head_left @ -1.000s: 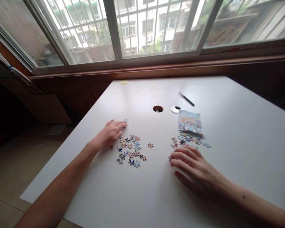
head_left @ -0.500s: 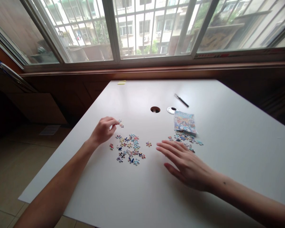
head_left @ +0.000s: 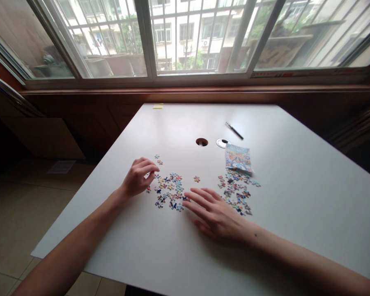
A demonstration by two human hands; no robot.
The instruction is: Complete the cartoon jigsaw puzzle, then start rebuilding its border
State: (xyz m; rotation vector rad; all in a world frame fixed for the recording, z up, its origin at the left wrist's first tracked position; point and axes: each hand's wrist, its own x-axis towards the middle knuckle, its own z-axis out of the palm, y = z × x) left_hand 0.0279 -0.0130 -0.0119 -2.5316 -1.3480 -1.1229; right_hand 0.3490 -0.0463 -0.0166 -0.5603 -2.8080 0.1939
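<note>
Loose jigsaw pieces lie in two scatters on a white table (head_left: 295, 197): a left cluster (head_left: 169, 190) and a right cluster (head_left: 237, 191). My left hand (head_left: 138, 177) rests curled at the left edge of the left cluster, fingertips touching pieces there; I cannot tell whether it grips one. My right hand (head_left: 212, 211) lies flat with fingers spread, its fingertips at the lower right edge of the left cluster, holding nothing. Two separate pieces (head_left: 157, 159) lie just beyond my left hand, and a single piece (head_left: 197, 179) sits between the clusters.
A colourful puzzle packet (head_left: 237, 158) lies behind the right cluster. Further back are a round cable hole (head_left: 201, 142), its white cap (head_left: 222, 143), a black pen (head_left: 234, 130) and a yellow note (head_left: 157, 106) at the far edge. A barred window runs behind the table.
My right hand slid left from in front of the right cluster to the left cluster's edge. My left hand pulled back from the two far pieces to the left cluster.
</note>
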